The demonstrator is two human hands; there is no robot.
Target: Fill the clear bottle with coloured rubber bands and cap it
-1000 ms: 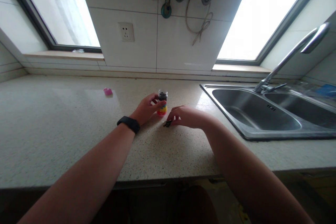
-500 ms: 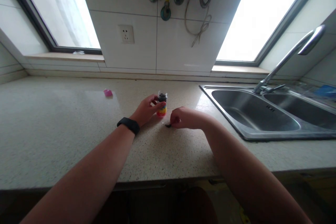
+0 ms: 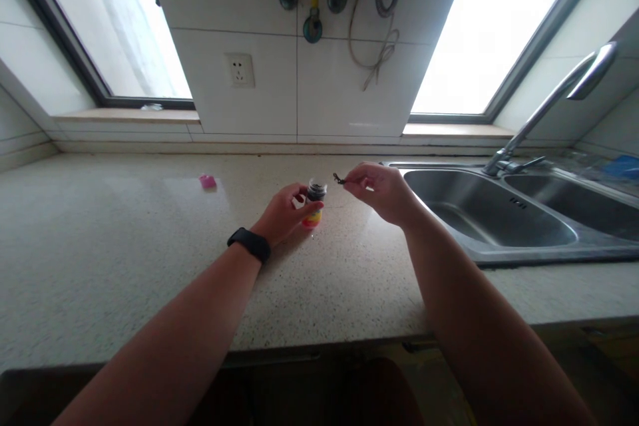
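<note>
My left hand [image 3: 289, 212] is wrapped around a small clear jar [image 3: 313, 218] on the countertop, its thumb across the front. The uncapped jar tips slightly to the right. Its contents lie in colour layers: black at the top, yellow lower down, red-pink at the bottom. Level with the jar's mouth and to its right, my right hand [image 3: 377, 190] pinches a small black tangle [image 3: 339, 178] that looks like thin rubber bands. The tangle is in the air, apart from the jar. A pink cap [image 3: 208, 182] lies on the counter to the left.
The speckled countertop [image 3: 150, 266] runs up to a tiled wall. At the right is a double steel sink [image 3: 479, 210] with a faucet [image 3: 554, 110]. Pipe fittings [image 3: 312, 26] and a socket [image 3: 240, 70] are on the wall. A tiny bright speck lies below the jar.
My right hand has lifted the black tangle off the counter, up and to the right. The jar in my left hand has shifted slightly right and now leans.
</note>
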